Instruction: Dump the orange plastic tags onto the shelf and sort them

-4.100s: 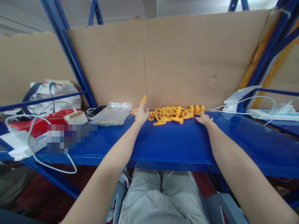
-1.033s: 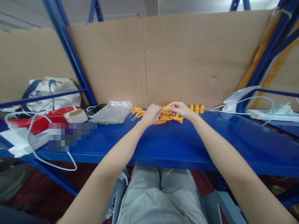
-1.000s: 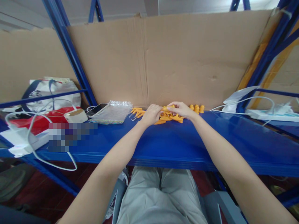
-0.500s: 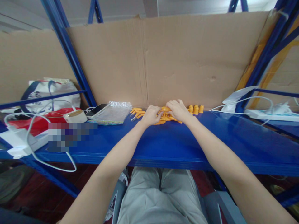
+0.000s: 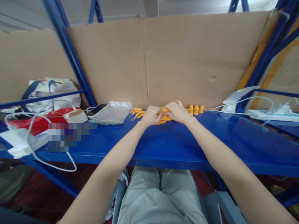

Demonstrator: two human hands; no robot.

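My left hand is closed, fingers curled and thumb pointing right, at the left side of a pile of orange plastic pieces. Just right of it, my right hand reaches over the pile with bent fingers. Between both hands' fingertips is one orange plastic piece, mostly covered by the fingers, so its shape is unclear. More long orange pieces lie left of my left hand, beside small twisted metal pieces. Several bell-shaped orange parts stand in a row right of my right hand.
A clear plastic bag and a phone lie left on the blue shelf. Farther left are a white charger, cables and a red bag. A cardboard sheet closes the back. A power strip is at right.
My right hand has shifted slightly left and lower, closer to my left hand, covering more of the pile. My left hand stays almost where it was.
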